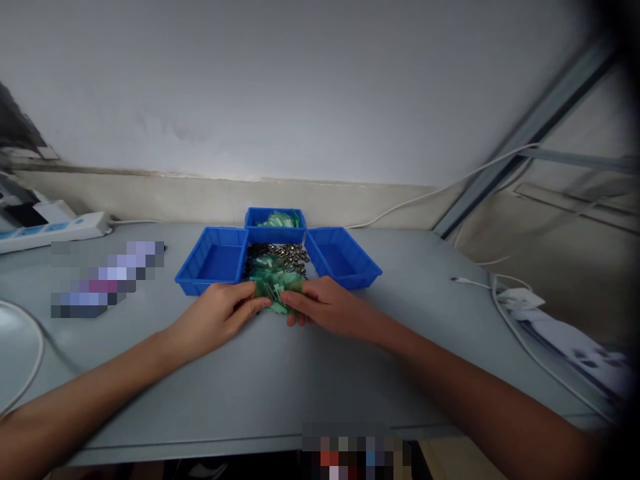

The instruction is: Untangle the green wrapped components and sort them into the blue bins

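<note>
Standing here, I see both hands on one item: a translucent green plastic packet with pale streaks; can't tell if those are contents or glare. It sits directly between the hands, near side of the blue bins. Left hand pinches its left edge, thumb against fingers. Right hand grips the right side, thumb pressed on top, other fingers curled below. Hands close together, packet bridging the gap.

Just beyond the packet: a heap of small shiny metal parts, more green plastic on its near side. Shallow blue plastic left bin and matching right bin flank the heap, both angled. Blue plastic back bin stands behind it, green packets inside. All on a flat grey tabletop.
</note>
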Action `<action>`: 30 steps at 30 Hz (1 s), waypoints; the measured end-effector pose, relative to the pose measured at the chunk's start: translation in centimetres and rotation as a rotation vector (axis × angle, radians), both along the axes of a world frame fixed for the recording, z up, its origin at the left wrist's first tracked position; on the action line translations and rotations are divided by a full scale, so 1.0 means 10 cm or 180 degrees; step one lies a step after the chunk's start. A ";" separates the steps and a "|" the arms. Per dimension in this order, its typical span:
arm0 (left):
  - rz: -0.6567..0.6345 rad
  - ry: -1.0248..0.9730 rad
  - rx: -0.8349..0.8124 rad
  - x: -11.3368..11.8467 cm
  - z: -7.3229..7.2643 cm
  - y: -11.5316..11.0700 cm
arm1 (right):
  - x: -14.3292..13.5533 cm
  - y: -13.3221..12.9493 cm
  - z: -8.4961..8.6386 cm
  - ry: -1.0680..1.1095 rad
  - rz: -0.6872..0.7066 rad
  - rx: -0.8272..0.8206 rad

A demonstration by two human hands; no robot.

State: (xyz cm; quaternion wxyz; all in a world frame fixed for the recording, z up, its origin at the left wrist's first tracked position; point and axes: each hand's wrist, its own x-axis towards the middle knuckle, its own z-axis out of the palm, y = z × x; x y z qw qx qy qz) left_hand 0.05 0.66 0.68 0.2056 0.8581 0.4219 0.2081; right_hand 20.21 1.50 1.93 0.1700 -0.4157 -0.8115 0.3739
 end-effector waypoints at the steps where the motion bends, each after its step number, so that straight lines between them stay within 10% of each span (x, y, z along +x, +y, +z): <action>1: -0.0011 0.0020 0.0003 0.00 -0.01 0.00 | 0.00 0.00 0.00 -0.0050 -0.0035 0.0027; 22: -0.0553 0.0337 0.0024 0.01 -0.07 0.01 | 0.01 0.01 0.03 -0.0789 0.0160 0.0278; 30: -0.0030 -0.0499 -0.0174 0.01 -0.09 -0.02 | 0.03 0.02 0.03 -0.0704 0.0129 0.0292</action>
